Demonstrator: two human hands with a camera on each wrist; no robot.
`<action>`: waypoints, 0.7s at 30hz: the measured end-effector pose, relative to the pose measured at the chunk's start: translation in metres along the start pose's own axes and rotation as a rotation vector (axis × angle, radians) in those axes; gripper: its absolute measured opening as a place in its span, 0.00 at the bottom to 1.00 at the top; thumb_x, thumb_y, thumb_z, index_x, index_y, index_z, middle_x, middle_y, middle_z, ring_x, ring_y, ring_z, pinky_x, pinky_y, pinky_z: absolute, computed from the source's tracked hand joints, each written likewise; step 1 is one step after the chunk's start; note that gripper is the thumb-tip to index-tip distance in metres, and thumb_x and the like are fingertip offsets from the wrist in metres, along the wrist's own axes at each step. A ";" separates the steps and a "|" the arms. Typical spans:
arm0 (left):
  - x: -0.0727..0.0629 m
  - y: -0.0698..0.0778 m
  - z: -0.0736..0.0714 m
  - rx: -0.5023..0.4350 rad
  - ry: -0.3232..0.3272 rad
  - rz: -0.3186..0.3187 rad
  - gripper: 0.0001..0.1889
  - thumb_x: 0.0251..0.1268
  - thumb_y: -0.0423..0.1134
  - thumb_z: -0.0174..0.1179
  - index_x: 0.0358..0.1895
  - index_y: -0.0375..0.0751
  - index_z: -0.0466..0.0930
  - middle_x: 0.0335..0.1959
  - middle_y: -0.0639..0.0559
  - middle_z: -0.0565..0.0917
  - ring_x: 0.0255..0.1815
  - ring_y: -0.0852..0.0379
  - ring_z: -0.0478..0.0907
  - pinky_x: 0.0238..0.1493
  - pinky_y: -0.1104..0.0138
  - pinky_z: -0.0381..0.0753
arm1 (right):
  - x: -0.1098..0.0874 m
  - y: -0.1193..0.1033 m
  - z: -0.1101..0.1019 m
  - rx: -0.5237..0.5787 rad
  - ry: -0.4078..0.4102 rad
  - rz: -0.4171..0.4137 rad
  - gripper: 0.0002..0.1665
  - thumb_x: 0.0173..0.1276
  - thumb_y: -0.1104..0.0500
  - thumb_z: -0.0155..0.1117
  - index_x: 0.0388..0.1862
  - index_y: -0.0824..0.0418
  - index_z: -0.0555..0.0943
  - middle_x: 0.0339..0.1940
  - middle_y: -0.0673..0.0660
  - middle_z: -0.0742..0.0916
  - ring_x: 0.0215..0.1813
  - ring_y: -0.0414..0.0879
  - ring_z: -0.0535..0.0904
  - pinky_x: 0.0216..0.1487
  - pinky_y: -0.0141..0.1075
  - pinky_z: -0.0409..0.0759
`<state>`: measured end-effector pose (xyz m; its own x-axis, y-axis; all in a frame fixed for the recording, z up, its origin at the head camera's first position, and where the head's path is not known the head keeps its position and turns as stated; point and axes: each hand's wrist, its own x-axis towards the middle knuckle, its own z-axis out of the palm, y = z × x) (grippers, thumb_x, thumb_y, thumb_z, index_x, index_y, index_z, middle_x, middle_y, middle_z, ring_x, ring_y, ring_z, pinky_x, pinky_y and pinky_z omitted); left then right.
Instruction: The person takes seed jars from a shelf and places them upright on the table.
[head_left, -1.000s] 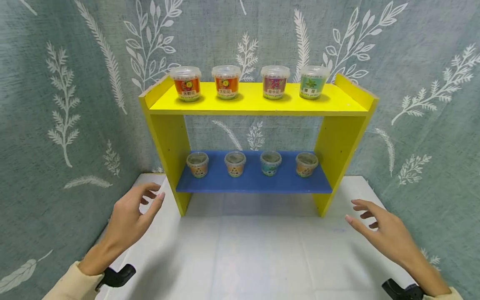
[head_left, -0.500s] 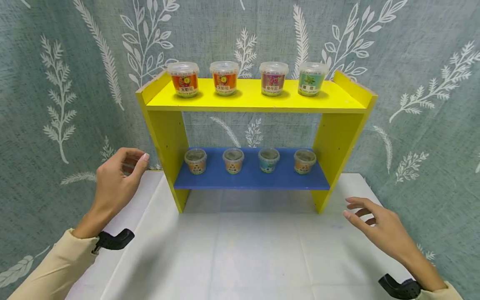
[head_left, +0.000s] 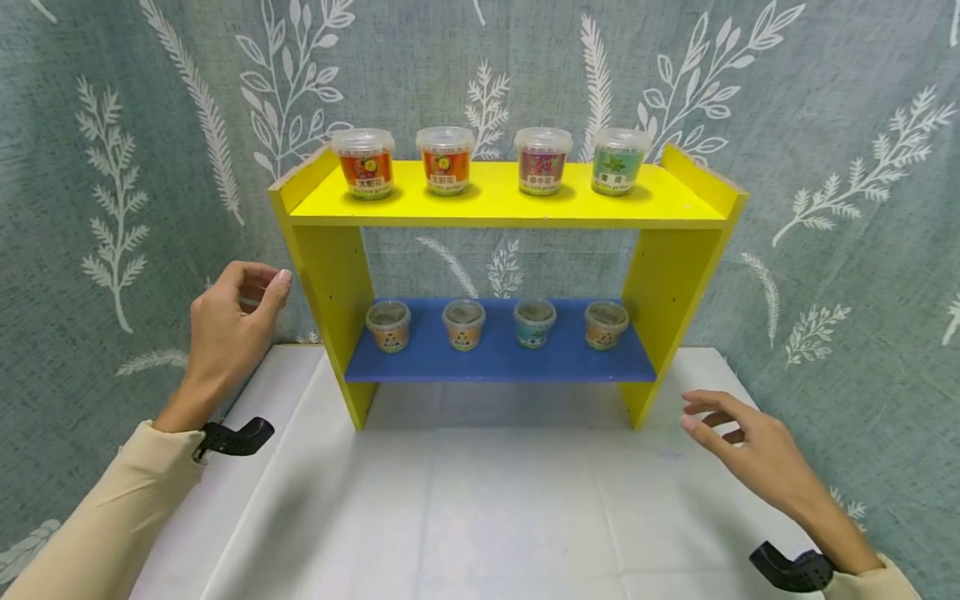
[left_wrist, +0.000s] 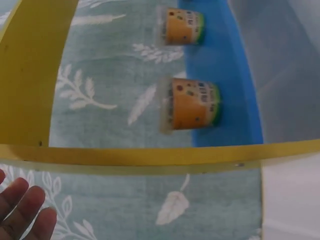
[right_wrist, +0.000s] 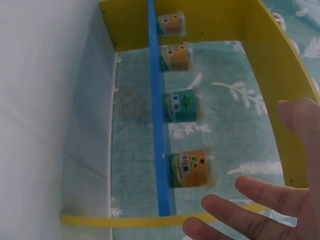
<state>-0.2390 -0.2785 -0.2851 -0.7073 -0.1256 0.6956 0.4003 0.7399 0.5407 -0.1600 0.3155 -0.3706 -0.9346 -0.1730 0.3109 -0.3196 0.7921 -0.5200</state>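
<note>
My left hand (head_left: 234, 321) hovers just left of the yellow shelf's side panel, fingers loosely bent, holding nothing. Lower and to the right, my right hand (head_left: 750, 446) hangs over the white table, its fingers relaxed around nothing. Between them stands a yellow shelf unit (head_left: 510, 222) with a blue lower board (head_left: 495, 367). On top sit two orange-labelled tubs, the left one (head_left: 366, 165) and its neighbour (head_left: 446, 162), then a purple-labelled tub (head_left: 542, 162) and a green one (head_left: 618, 162). The lower board carries orange tubs, such as the leftmost (head_left: 389, 327), and a teal tub (head_left: 534, 324).
A white cloth (head_left: 495, 508) covers the table in front of the shelf. Grey-green leaf-patterned fabric (head_left: 435, 75) hangs behind and along both sides. Raised yellow end pieces, such as the right one (head_left: 705, 185), flank the top board.
My left hand has risen and shifted slightly left, up beside the shelf's side panel. The right hand stays almost in place, and the tubs keep their places on the shelf.
</note>
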 end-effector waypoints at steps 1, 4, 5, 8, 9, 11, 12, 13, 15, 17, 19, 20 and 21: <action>0.003 0.000 0.001 -0.006 -0.001 -0.004 0.19 0.77 0.52 0.57 0.55 0.39 0.81 0.40 0.50 0.84 0.39 0.72 0.73 0.42 0.76 0.70 | 0.001 -0.001 -0.001 0.001 -0.002 0.000 0.22 0.78 0.48 0.63 0.68 0.47 0.77 0.56 0.49 0.86 0.48 0.29 0.78 0.43 0.33 0.81; 0.014 0.003 0.002 -0.031 0.001 -0.006 0.21 0.77 0.54 0.57 0.55 0.39 0.81 0.38 0.55 0.83 0.38 0.71 0.74 0.42 0.75 0.70 | 0.005 -0.006 -0.002 0.004 -0.006 -0.001 0.22 0.78 0.47 0.62 0.68 0.45 0.77 0.56 0.48 0.86 0.49 0.28 0.78 0.44 0.33 0.81; 0.018 0.005 0.002 -0.037 0.003 -0.003 0.21 0.77 0.55 0.56 0.56 0.40 0.81 0.37 0.57 0.82 0.38 0.71 0.74 0.42 0.75 0.70 | 0.006 -0.007 -0.002 0.005 -0.006 -0.001 0.22 0.79 0.47 0.62 0.68 0.45 0.77 0.57 0.48 0.86 0.49 0.28 0.78 0.45 0.32 0.80; 0.030 0.011 0.004 -0.056 0.005 0.000 0.23 0.77 0.56 0.55 0.57 0.39 0.79 0.38 0.58 0.82 0.40 0.70 0.74 0.42 0.73 0.69 | 0.010 -0.012 -0.002 0.010 -0.002 -0.004 0.21 0.79 0.47 0.61 0.68 0.44 0.77 0.57 0.47 0.86 0.49 0.29 0.78 0.45 0.32 0.80; 0.033 0.013 0.005 -0.061 0.006 -0.001 0.24 0.77 0.57 0.55 0.58 0.39 0.78 0.39 0.56 0.82 0.40 0.70 0.74 0.43 0.73 0.69 | 0.011 -0.013 -0.002 0.011 0.001 -0.004 0.21 0.79 0.47 0.61 0.68 0.44 0.77 0.57 0.47 0.86 0.49 0.28 0.78 0.45 0.32 0.80; 0.040 0.016 0.006 -0.061 0.001 -0.011 0.25 0.77 0.57 0.54 0.60 0.39 0.77 0.41 0.53 0.82 0.41 0.69 0.74 0.43 0.72 0.69 | 0.012 -0.015 -0.001 0.012 0.007 -0.004 0.20 0.79 0.47 0.61 0.67 0.44 0.78 0.57 0.47 0.86 0.49 0.28 0.78 0.45 0.32 0.80; 0.043 0.018 0.007 -0.062 -0.001 -0.017 0.26 0.77 0.58 0.53 0.61 0.38 0.76 0.42 0.51 0.82 0.41 0.69 0.73 0.43 0.72 0.69 | 0.013 -0.016 -0.001 0.012 0.012 -0.005 0.20 0.79 0.48 0.61 0.67 0.45 0.78 0.57 0.47 0.86 0.49 0.28 0.78 0.45 0.32 0.80; 0.046 0.020 0.008 -0.066 -0.003 -0.024 0.27 0.77 0.58 0.53 0.61 0.38 0.76 0.43 0.50 0.82 0.42 0.68 0.73 0.42 0.73 0.70 | 0.013 -0.017 -0.001 0.010 0.017 -0.005 0.20 0.79 0.48 0.61 0.67 0.45 0.78 0.57 0.47 0.86 0.49 0.28 0.78 0.45 0.31 0.80; 0.052 0.022 0.010 -0.081 -0.006 -0.036 0.28 0.77 0.59 0.52 0.63 0.37 0.75 0.44 0.49 0.81 0.41 0.67 0.73 0.40 0.75 0.72 | 0.014 -0.019 -0.002 0.007 0.028 -0.008 0.20 0.79 0.48 0.61 0.67 0.45 0.78 0.56 0.47 0.86 0.49 0.27 0.78 0.44 0.31 0.79; 0.057 0.023 0.011 -0.100 -0.007 -0.050 0.29 0.77 0.60 0.52 0.62 0.37 0.75 0.44 0.50 0.80 0.41 0.65 0.74 0.36 0.78 0.74 | 0.015 -0.021 -0.002 0.011 0.032 -0.012 0.19 0.79 0.49 0.61 0.66 0.45 0.79 0.56 0.47 0.87 0.49 0.28 0.78 0.44 0.30 0.79; 0.060 0.023 0.012 -0.118 -0.009 -0.064 0.30 0.77 0.61 0.52 0.62 0.37 0.76 0.42 0.52 0.79 0.39 0.64 0.75 0.31 0.79 0.75 | 0.016 -0.024 -0.002 0.016 0.030 -0.016 0.19 0.79 0.49 0.61 0.66 0.44 0.79 0.55 0.46 0.87 0.49 0.28 0.78 0.44 0.30 0.79; 0.060 0.022 0.012 -0.121 -0.011 -0.071 0.30 0.77 0.61 0.52 0.61 0.36 0.76 0.41 0.53 0.79 0.37 0.64 0.75 0.30 0.80 0.75 | 0.017 -0.025 -0.002 0.019 0.028 -0.019 0.19 0.79 0.49 0.61 0.66 0.44 0.79 0.55 0.46 0.87 0.49 0.29 0.79 0.44 0.30 0.79; 0.060 0.020 0.012 -0.122 -0.010 -0.078 0.30 0.76 0.61 0.52 0.61 0.36 0.77 0.40 0.54 0.79 0.36 0.64 0.76 0.30 0.79 0.75 | 0.018 -0.026 -0.002 0.022 0.027 -0.023 0.19 0.79 0.49 0.61 0.66 0.44 0.79 0.54 0.46 0.87 0.49 0.29 0.79 0.44 0.30 0.79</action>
<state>-0.2805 -0.2630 -0.2377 -0.7446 -0.1728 0.6447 0.4110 0.6424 0.6468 -0.1679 0.2933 -0.3500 -0.9226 -0.1744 0.3441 -0.3442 0.7749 -0.5301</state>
